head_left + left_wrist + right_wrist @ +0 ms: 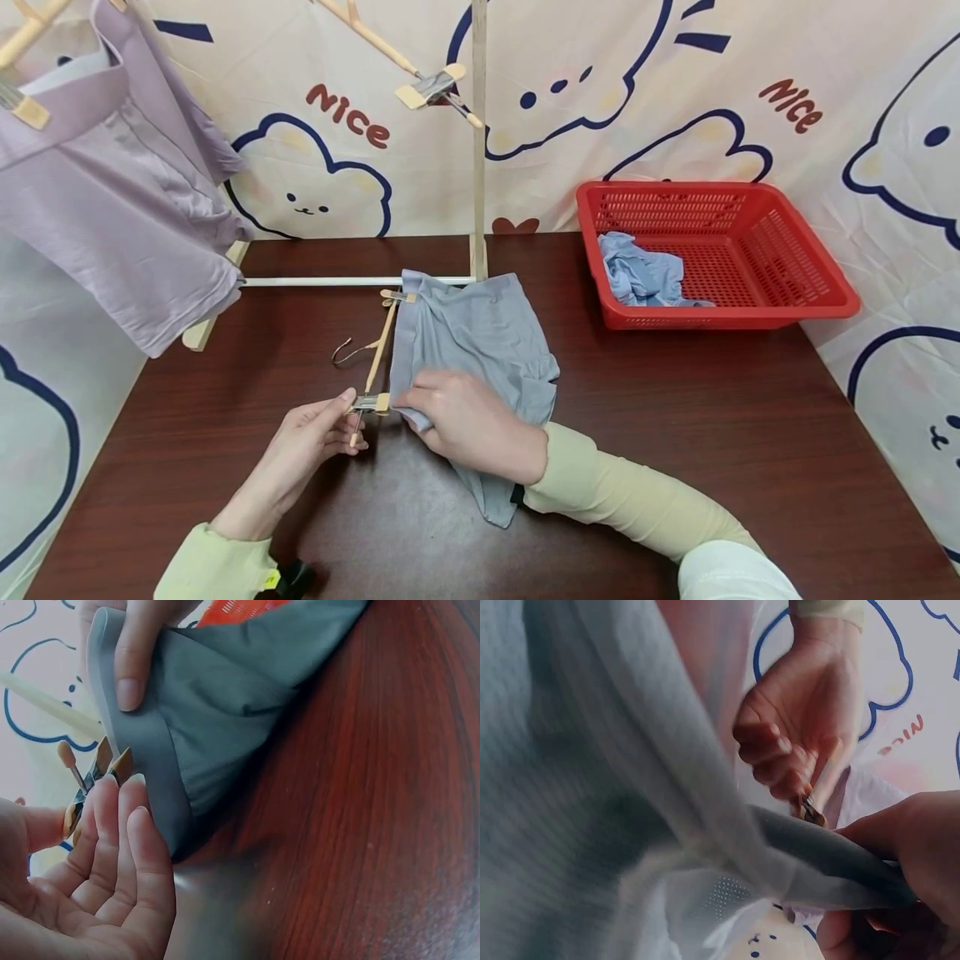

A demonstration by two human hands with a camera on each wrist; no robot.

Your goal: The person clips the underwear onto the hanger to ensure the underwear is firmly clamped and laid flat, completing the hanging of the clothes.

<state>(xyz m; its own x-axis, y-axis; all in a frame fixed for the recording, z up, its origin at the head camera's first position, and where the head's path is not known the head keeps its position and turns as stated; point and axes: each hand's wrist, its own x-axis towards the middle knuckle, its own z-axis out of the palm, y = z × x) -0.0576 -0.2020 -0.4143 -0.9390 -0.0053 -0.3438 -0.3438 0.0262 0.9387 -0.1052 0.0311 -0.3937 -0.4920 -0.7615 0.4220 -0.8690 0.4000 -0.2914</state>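
A pair of grey shorts (480, 333) lies over the table with its waistband to the left. Beside that waistband is a wooden clip hanger (381, 348) with a metal hook. Its far clip (399, 297) sits on the waistband's far corner. My left hand (303, 435) pinches the near clip (371, 403) between thumb and fingers; in the left wrist view the clip's wooden tips (124, 761) stand apart at the waistband's edge. Whether cloth lies between them I cannot tell. My right hand (472, 421) pinches the waistband's near end, thumb on top.
At the back right, a red basket (750, 312) holds a crumpled light-blue cloth (645, 271). A rack with an upright post (480, 150) and low white bar (322, 282) stands behind. Lilac clothes (112, 192) hang at left; another clip hanger (375, 42) hangs above.
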